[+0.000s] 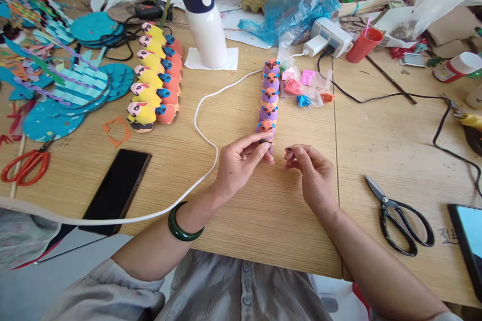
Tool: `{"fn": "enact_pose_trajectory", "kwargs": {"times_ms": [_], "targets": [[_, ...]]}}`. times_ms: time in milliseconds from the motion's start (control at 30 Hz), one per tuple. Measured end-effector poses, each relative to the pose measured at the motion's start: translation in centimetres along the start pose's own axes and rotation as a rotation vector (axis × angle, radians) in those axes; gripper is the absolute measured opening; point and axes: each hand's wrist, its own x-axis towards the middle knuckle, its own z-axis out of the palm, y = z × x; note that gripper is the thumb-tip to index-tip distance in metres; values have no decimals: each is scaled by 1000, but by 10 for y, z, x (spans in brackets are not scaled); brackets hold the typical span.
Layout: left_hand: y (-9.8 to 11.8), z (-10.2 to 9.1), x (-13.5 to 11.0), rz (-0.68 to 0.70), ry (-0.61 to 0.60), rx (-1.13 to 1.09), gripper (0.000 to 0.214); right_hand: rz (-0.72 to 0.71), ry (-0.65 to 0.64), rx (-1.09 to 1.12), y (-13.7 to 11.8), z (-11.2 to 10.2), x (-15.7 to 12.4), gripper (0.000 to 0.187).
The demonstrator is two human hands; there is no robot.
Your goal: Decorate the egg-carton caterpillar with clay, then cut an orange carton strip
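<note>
Between the thumb and index finger of my left hand (238, 164) is a small black strip of clay (265, 141). My right hand (315, 173) pinches a tiny black bit of clay (289, 149) a little way to the right. Just beyond my left fingers stands a row of purple and orange clay figures (269, 95) with blue ears and dark face marks; the nearest one is partly hidden by that hand. Small bags of pink clay (292, 86) and a blue clay lump (303, 101) lie to the right of the row.
Yellow figures (145, 93) and orange-blue ones stand at left, near a white bottle (205, 25). A white cable (203, 135) crosses the table beside a phone (117, 188). Black-handled scissors (399, 215) lie right; red-handled scissors (28, 165) left. A power strip (331, 35) sits behind.
</note>
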Motion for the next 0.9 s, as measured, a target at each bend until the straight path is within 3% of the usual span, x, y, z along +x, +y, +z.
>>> {"fn": "enact_pose_trajectory", "kwargs": {"times_ms": [333, 667, 900], "targets": [[-1, -1, 3, -154, 8, -333, 27, -22, -18, -64, 1, -1, 1, 31], [8, -5, 11, -87, 160, -258, 26, 3, -1, -102, -4, -2, 2, 39], [10, -4, 12, -114, 173, -225, 31, 14, -8, -78, -4, -2, 2, 41]]}}
